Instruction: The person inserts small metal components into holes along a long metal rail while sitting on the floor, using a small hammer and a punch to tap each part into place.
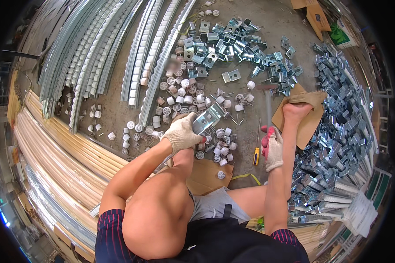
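Note:
My left hand (183, 133), in a cream knit glove, is closed around a shiny metal bracket (208, 118) with a hole in its face. A metal strip shows under that wrist, and I cannot tell whether it joins the bracket. On the right, my right hand (272, 149), in a cream glove with red fingers, is wrapped around the lower end of a hammer (268, 103). The hammer's head points away from me. Just left of that hand lies a screwdriver (256, 156) with a yellow handle. White rollers (191, 100) with small pins lie scattered beyond my left hand.
Loose brackets (232, 41) cover the far floor, and a large pile of them (338, 118) stands at the right. Metal roller rails (136, 57) lie far left. Wrapped beige tubes (57, 144) run along the left. Cardboard pieces (206, 175) lie near my legs.

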Demonstrator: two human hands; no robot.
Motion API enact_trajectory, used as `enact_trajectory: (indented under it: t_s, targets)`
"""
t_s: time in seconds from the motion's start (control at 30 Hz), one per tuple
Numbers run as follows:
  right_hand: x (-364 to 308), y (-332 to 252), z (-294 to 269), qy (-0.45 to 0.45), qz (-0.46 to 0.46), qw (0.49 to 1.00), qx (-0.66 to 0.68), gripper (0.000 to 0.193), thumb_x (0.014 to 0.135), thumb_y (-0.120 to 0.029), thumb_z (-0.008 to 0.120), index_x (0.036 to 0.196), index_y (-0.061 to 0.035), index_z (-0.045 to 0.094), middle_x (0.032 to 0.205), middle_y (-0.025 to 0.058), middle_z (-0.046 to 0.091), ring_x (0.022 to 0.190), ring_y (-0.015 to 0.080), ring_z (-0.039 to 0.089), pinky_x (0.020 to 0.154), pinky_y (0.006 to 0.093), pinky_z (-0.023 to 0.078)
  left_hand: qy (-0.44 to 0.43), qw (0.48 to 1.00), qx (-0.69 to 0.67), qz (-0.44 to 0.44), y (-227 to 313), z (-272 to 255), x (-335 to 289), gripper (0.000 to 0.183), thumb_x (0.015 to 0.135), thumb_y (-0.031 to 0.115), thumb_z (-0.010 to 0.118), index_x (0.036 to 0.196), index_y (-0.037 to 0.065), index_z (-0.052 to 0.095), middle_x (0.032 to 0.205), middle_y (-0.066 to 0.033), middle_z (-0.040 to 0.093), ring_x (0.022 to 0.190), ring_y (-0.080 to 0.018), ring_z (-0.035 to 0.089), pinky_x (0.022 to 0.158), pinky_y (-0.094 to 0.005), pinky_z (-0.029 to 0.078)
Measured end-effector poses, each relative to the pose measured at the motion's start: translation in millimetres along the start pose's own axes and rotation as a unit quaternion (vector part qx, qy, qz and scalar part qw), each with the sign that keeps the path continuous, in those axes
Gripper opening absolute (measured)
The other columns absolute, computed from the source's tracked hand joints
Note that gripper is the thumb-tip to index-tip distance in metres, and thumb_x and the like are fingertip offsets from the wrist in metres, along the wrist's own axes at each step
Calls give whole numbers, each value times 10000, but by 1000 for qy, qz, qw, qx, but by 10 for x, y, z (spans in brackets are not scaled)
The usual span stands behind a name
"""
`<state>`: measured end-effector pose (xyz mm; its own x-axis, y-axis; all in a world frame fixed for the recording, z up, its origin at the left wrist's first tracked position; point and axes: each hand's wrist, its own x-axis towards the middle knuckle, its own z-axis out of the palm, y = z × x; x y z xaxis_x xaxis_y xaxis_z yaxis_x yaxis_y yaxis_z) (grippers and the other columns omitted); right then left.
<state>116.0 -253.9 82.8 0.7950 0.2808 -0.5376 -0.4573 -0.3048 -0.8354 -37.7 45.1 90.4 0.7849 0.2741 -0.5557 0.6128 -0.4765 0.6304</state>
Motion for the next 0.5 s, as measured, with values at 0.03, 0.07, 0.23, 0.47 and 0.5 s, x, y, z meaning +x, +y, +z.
enact_trajectory:
  t_s: [0.03, 0.07, 0.23, 0.47, 0.5]
  targets:
    - [-12, 11, 31, 46, -26, 998, 45, 224, 1079, -120, 475, 1080, -77, 695, 643, -75, 478, 461, 39, 381, 393, 247, 304, 3, 1000, 7, -2, 26, -9, 19, 781, 702, 382, 881, 1333, 37, 578, 1157, -246, 709, 1114, -402, 693, 974, -464, 538]
    - [-76, -2, 7, -51, -3, 998, -48, 207, 1079, -105, 495, 1102, -66, 696, 656, -70, 491, 502, 33, 404, 435, 243, 333, 6, 1000, 15, -4, 55, -12, 40, 786, 699, 388, 881, 1333, 36, 578, 1159, -248, 709, 1116, -402, 692, 976, -464, 538]
    - [-57, -216, -236, -117, -32, 974, -190, 220, 1085, -87, 493, 1122, -47, 707, 680, -57, 519, 575, 22, 434, 513, 226, 356, -8, 1000, 21, 9, -23, 104, 6, 797, 685, 431, 876, 1286, 0, 581, 1150, -265, 709, 1115, -405, 694, 986, -468, 535]
    - [87, 57, -301, -133, -94, 967, -198, 260, 1100, -157, 486, 1109, -58, 727, 637, -68, 481, 498, 35, 407, 446, 243, 338, -37, 998, 35, -30, 248, 116, 253, 792, 704, 411, 876, 1289, -11, 549, 1157, -272, 721, 1116, -410, 703, 978, -457, 546]
    - [69, 165, -304, -184, -145, 934, -270, 266, 1101, -167, 483, 1108, -63, 728, 625, -73, 470, 479, 38, 400, 427, 247, 332, -47, 998, 30, -27, 245, 149, 288, 787, 705, 412, 875, 1283, -13, 551, 1159, -272, 721, 1115, -410, 704, 979, -456, 547]
